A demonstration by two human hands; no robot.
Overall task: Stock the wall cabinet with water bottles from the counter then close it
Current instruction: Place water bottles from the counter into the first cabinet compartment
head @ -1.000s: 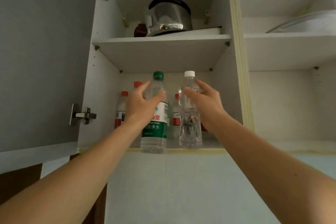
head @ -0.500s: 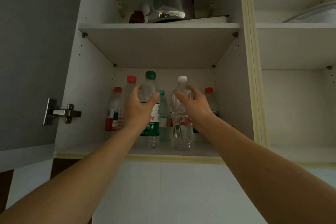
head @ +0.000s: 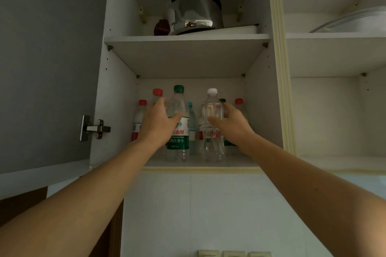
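Placement step: the left hand (head: pixel 158 125) grips the green-capped bottle (head: pixel 178 125) and the right hand (head: pixel 231 125) grips the white-capped bottle (head: pixel 212 127), both standing on the cabinet's lower shelf (head: pixel 240 162); next, release, withdraw, close door.

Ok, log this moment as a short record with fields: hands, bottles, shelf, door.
left hand: grips the green-capped bottle
right hand: grips the white-capped bottle
both bottles: upright on the lower shelf, near its front edge
behind them: red-capped bottles and others, upright
upper shelf: a metal pot
cabinet door: open, swung left
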